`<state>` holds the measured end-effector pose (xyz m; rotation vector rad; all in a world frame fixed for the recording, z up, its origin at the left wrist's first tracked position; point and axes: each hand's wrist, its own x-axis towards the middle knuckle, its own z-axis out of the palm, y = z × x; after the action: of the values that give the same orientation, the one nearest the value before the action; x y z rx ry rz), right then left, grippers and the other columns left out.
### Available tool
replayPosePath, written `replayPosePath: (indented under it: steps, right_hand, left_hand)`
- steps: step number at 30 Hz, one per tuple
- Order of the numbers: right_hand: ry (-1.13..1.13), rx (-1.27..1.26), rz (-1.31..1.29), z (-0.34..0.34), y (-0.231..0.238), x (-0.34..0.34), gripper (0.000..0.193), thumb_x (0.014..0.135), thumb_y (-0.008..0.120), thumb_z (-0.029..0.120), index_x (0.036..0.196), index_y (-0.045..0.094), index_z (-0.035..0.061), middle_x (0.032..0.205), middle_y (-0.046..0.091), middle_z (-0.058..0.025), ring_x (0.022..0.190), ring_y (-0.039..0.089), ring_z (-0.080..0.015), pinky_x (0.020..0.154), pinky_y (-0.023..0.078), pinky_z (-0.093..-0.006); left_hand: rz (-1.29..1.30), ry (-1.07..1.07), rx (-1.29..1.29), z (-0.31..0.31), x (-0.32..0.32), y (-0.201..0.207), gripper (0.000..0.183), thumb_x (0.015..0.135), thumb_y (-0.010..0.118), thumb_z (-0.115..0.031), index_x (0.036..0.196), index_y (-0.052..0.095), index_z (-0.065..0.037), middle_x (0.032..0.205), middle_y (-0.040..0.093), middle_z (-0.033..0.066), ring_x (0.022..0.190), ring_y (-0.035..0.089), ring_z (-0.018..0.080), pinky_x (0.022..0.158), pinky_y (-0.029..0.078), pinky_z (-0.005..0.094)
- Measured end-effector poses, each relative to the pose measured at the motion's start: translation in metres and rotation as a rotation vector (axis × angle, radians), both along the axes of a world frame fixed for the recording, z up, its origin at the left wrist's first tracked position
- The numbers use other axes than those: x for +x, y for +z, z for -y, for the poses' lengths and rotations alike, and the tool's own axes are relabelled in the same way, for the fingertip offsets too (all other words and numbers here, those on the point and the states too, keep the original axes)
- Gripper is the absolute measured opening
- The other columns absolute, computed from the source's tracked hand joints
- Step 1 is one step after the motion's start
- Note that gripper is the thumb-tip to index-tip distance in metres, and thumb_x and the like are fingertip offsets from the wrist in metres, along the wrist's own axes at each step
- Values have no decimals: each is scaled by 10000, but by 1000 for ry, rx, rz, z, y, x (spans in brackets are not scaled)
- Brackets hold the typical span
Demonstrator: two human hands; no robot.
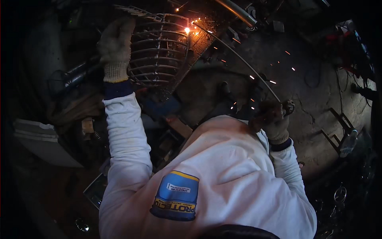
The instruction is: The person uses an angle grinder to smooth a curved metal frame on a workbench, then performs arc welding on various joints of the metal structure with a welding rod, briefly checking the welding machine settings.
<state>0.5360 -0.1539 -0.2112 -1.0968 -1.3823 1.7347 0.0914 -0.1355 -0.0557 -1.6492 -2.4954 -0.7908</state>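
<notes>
Metal grille (158, 49) sits up ahead, left hand (116, 42) at its left side, grip hard to tell; right hand (274, 119) curls shut, wielding a long rod (243, 60). Sparks (187, 30) fly: edge welding, apparently, calling for a steady tip next.

the grille (157, 55) is rough, matt metal, the rod (246, 61) dull metal, the pipe (237, 12) smooth, glossy metal. the gloves (116, 42) are coarse knit cloth, the shirt (238, 167) matt cloth. the floor (302, 59) looks rough.
</notes>
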Motion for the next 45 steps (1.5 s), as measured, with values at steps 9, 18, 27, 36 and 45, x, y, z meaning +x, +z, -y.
replayPosePath:
  steps: [9, 18, 27, 36, 45]
  right_hand:
    - [108, -147, 70, 16, -46, 26, 469, 953, 576, 436, 1096, 565, -10, 1018, 613, -137, 874, 626, -214, 769, 544, -376]
    - [147, 51, 70, 9, -33, 20, 237, 968, 580, 204, 1095, 577, 4, 1043, 619, -136, 849, 629, -188, 752, 558, -356]
    - [164, -87, 184, 6, -31, 16, 346, 923, 640, 333, 1059, 585, 19, 996, 619, -95, 824, 630, -188, 744, 538, -350]
    - [176, 145, -5, -1, -22, 12, 580, 682, 866, 111, 1181, 586, 17, 1074, 680, -103, 940, 667, -178, 834, 540, -326]
    - [180, -176, -167, -11, 2, 3, 362, 733, 786, 37, 1041, 599, 1, 1000, 668, -99, 844, 655, -168, 729, 549, -319]
  left_hand:
    - [48, 191, -50, -3, 14, 8, 419, 860, 700, -421, 1095, 721, -75, 804, 686, 53, 648, 610, 120, 627, 506, 296]
    - [35, 223, -80, -5, 18, 11, 457, 848, 708, -438, 1104, 719, -60, 808, 684, 53, 660, 618, 126, 645, 514, 303]
    - [-30, 217, -86, 1, 1, 3, 405, 854, 710, -431, 1101, 727, -110, 932, 722, 80, 803, 671, 169, 713, 528, 325]
    - [14, 180, -107, -1, -2, 0, 310, 859, 703, -341, 1085, 714, -129, 997, 707, 100, 894, 695, 276, 793, 560, 371]
    - [-186, -9, -13, 1, -10, -6, 320, 906, 656, -431, 1003, 732, -135, 882, 732, 92, 862, 706, 248, 773, 554, 358]
